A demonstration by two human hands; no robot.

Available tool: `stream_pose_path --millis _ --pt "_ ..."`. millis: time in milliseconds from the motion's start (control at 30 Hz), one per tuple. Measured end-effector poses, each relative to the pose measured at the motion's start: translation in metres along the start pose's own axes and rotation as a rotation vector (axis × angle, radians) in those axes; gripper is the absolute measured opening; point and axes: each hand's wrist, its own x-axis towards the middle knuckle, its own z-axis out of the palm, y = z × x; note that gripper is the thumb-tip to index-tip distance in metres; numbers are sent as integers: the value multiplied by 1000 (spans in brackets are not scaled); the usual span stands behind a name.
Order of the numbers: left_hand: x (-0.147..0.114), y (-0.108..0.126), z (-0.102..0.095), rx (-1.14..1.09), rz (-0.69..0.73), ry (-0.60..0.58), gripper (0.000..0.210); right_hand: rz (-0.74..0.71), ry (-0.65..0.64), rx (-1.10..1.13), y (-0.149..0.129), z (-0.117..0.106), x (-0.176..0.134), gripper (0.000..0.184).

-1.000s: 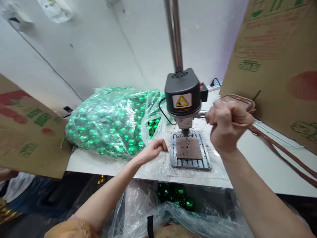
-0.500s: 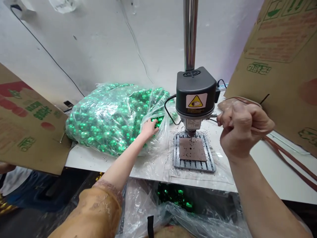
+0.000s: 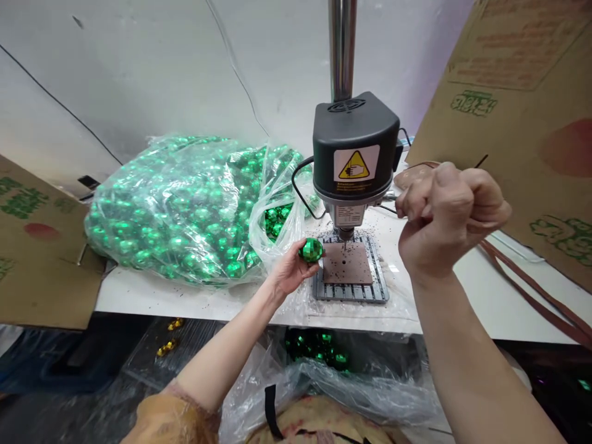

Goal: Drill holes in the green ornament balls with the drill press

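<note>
the left hand (image 3: 292, 270) is grasping a round green bauble (image 3: 312, 250), no long axis showing, just left of the brown board (image 3: 354, 266) and nearer it than the right hand (image 3: 448, 216), which is clenching right of the board, any contents hidden.

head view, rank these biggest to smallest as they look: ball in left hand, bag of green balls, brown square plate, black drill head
1. bag of green balls
2. black drill head
3. brown square plate
4. green ball in the left hand
</note>
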Motion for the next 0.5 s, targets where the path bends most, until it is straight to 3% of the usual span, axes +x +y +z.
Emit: stream_pose_path --millis 100,267,500 --pt "5 -7 2 15 -27 -11 47 -11 -2 -1 0 0 0 44" --pt "12 -15 7 266 108 29 64 -7 -7 -9 0 0 -1 43" --pt "26 -29 11 382 181 32 58 -14 -19 -3 0 -1 -1 42"
